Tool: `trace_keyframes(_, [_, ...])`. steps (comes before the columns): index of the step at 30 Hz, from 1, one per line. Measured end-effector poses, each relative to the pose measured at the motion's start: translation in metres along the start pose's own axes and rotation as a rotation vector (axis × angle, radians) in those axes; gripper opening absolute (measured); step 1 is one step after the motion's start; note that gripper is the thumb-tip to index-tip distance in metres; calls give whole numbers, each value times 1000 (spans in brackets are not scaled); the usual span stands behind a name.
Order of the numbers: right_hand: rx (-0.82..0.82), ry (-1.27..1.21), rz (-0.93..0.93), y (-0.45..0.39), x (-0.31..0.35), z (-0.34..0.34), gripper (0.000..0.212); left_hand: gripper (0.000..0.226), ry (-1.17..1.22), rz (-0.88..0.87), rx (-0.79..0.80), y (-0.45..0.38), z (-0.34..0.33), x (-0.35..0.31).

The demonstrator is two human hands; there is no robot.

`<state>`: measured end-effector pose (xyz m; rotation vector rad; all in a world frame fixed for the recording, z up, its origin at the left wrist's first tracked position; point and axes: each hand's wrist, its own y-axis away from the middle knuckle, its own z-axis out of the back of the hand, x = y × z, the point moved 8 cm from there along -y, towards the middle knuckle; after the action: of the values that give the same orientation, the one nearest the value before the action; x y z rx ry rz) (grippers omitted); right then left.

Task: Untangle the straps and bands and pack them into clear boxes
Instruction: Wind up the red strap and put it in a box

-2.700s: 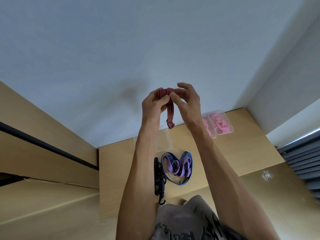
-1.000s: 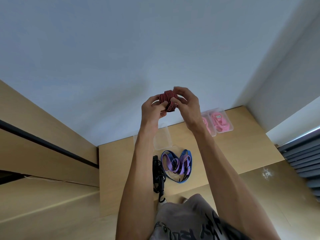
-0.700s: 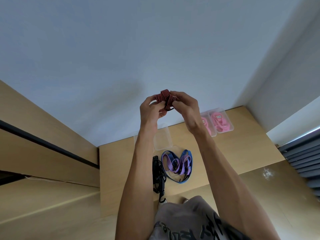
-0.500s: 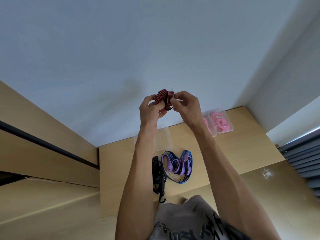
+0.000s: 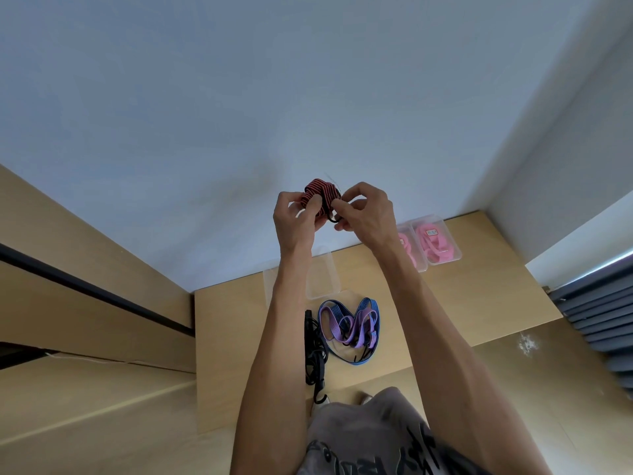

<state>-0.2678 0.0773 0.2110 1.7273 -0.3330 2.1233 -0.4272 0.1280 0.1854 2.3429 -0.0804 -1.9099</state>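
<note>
Strap (image 5: 320, 197), red with black stripes, sits bunched into a tight wad at centre frame, raised before the wall, with a dark hook showing at its lower edge. Against 2.7 s ago, we note its hanging tail is now folded in. Left hand (image 5: 295, 221) pinches the wad's left side; right hand (image 5: 364, 212) pinches the right. Below, we log a blue-and-purple band (image 5: 349, 325), black cord (image 5: 313, 351) and clear box (image 5: 322, 277) on the wooden table (image 5: 479, 293).
</note>
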Motion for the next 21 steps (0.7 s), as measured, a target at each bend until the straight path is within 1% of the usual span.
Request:
trace_keyframes(3, [3, 10, 2, 1, -1, -1, 19, 16, -11, -1, -21, 1, 0, 7])
trace_keyframes(6, [40, -84, 3, 5, -1, -5, 19, 15, 7, 1, -52, 0, 1, 8])
trace_keyframes(8, [96, -83, 33, 10, 0, -9, 28, 15, -3, -22, -78, -2, 2, 7])
trace_keyframes(10, [122, 12, 99, 13, 2, -13, 37, 16, -18, -46, -96, -3, 3, 5])
trace_keyframes(12, [80, 88, 160, 14, 6, -14, 38, 16, -19, -45, -99, -2, 3, 6])
trace_keyframes(14, [28, 97, 177, 12, 6, -14, 38, 16, -3, -28, -103, -1, 2, 9])
trace_keyframes(18, [-25, 93, 158, 11, 2, -12, 38, 17, 36, -29, -111, -1, -1, 4])
trace_keyframes(21, [-14, 32, 136, 9, -3, -8, 32, 16, 70, -5, -128, 1, 0, 3])
